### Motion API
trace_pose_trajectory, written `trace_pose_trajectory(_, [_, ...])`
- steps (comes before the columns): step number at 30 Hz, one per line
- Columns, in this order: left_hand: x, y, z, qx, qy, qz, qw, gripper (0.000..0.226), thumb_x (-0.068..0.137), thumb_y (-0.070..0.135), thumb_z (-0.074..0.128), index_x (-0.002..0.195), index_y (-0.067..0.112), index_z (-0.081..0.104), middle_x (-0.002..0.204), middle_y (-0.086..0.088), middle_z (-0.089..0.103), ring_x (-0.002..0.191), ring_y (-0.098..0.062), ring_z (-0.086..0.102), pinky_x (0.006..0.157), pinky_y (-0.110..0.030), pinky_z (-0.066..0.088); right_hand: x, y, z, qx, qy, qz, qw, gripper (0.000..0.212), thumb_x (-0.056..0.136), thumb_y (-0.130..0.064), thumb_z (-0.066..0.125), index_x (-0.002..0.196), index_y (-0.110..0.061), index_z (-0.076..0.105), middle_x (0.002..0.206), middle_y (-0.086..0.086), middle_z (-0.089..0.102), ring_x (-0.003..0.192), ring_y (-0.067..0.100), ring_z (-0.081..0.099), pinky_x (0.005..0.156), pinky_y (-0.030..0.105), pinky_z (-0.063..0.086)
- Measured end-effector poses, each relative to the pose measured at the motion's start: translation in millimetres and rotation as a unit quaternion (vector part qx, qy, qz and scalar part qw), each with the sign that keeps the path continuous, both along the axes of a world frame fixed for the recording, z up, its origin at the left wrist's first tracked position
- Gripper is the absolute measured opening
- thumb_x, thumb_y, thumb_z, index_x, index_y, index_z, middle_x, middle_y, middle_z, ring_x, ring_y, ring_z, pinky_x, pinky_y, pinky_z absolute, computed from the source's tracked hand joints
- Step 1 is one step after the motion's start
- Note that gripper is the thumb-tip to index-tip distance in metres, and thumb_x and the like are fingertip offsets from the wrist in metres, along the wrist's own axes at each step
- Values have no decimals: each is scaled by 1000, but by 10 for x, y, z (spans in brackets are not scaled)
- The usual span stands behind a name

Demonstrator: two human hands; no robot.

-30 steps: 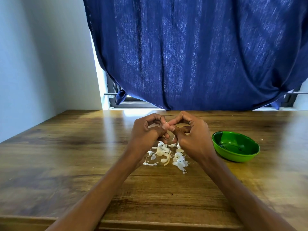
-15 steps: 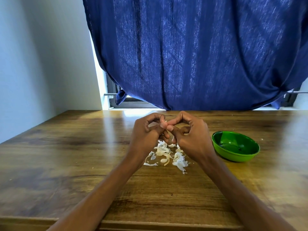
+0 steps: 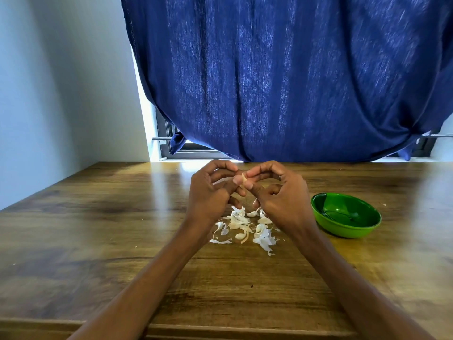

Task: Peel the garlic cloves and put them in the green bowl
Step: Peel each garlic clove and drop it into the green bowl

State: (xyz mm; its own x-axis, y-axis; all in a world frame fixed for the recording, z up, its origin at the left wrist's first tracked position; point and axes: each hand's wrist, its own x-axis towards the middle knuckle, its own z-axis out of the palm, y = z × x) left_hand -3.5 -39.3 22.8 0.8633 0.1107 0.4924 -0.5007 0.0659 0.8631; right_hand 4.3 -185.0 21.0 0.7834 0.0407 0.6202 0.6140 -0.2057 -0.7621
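Both hands are raised a little above the wooden table (image 3: 103, 241), near its middle, and they meet at the fingertips. The left hand (image 3: 210, 195) pinches a small pale garlic clove (image 3: 244, 178) between its thumb and the curled index finger. The right hand (image 3: 282, 197) pinches the same clove from the other side, also with thumb and index finger, and its other fingers are curled under the palm. Only a small part of the clove shows between the fingertips, so I cannot tell how much skin is on it.

Under the hands, on the table, lies a loose pile of white garlic skins (image 3: 263, 238) with some pale cloves (image 3: 264, 220) among them; which of these are peeled I cannot tell. The green bowl (image 3: 343, 229) stands on the table to the right of the right hand, near it but apart. No clove shows inside the bowl.

At the far side a dark blue curtain (image 3: 282, 82) hangs before a window, and a pale wall (image 3: 61, 82) is at the left
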Motion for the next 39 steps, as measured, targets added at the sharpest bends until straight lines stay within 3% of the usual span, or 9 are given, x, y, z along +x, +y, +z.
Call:
trace_pose_trajectory(4, [-6, -4, 11, -14, 3, 21, 1000, 17, 90, -7, 69, 102, 4, 62, 79, -5, 76, 57, -14, 65, 47, -27, 55, -14, -6, 14, 24, 45, 25, 998, 19, 83, -17, 80, 97, -19, 68, 92, -2, 73, 57, 18, 70, 42, 19, 47])
trace_pose_trajectory(9, [-4, -1, 9, 1, 0, 41, 999, 18, 88, -3, 72, 101, 6, 63, 84, -6, 77, 58, -15, 65, 47, -29, 55, -9, -23, 27, 49, 94, 52, 993, 17, 86, -15, 76, 101, -18, 68, 93, -2, 74, 58, 15, 69, 42, 25, 50])
trace_pose_trajectory(21, [-33, -21, 3, 60, -66, 107, 990, 21, 89, 2, 75, 104, 11, 63, 90, 3, 74, 56, -17, 67, 43, -36, 56, -2, -52, 17, 55, 68, 43, 995, 19, 84, -12, 78, 102, -17, 74, 90, -3, 76, 56, 12, 66, 44, 22, 48])
trace_pose_trajectory(25, [-20, -38, -43, 146, -156, 149, 966, 27, 89, 3, 75, 105, 18, 60, 98, 11, 69, 59, -16, 69, 49, -37, 58, -8, -59, 16, 63, 56, 37, 996, 14, 86, -14, 77, 99, -17, 74, 88, -4, 76, 56, 12, 66, 44, 21, 48])
trace_pose_trajectory(30, [-17, -56, -76, 229, -253, 159, 927, 25, 92, 1, 70, 105, 19, 59, 101, 11, 65, 56, -14, 65, 49, -28, 52, -12, -61, 13, 52, 45, 43, 997, 12, 88, -13, 75, 99, -15, 72, 91, -6, 75, 58, 12, 66, 44, 21, 49])
trace_pose_trajectory(36, [-39, -53, -63, 191, -232, 133, 944, 29, 92, -2, 70, 107, 18, 57, 98, 6, 65, 54, -15, 66, 45, -31, 54, -21, -57, 27, 69, 65, 63, 994, 12, 87, -13, 74, 99, -12, 69, 96, -5, 76, 68, 20, 74, 45, 31, 56])
trace_pose_trajectory(39, [-38, -39, -56, 147, -189, 89, 967, 29, 92, -4, 68, 110, 16, 57, 99, -1, 67, 53, -19, 66, 43, -23, 49, -12, -61, 29, 75, 75, 70, 992, 12, 88, -12, 74, 98, -9, 68, 97, 0, 76, 65, 21, 73, 45, 33, 56])
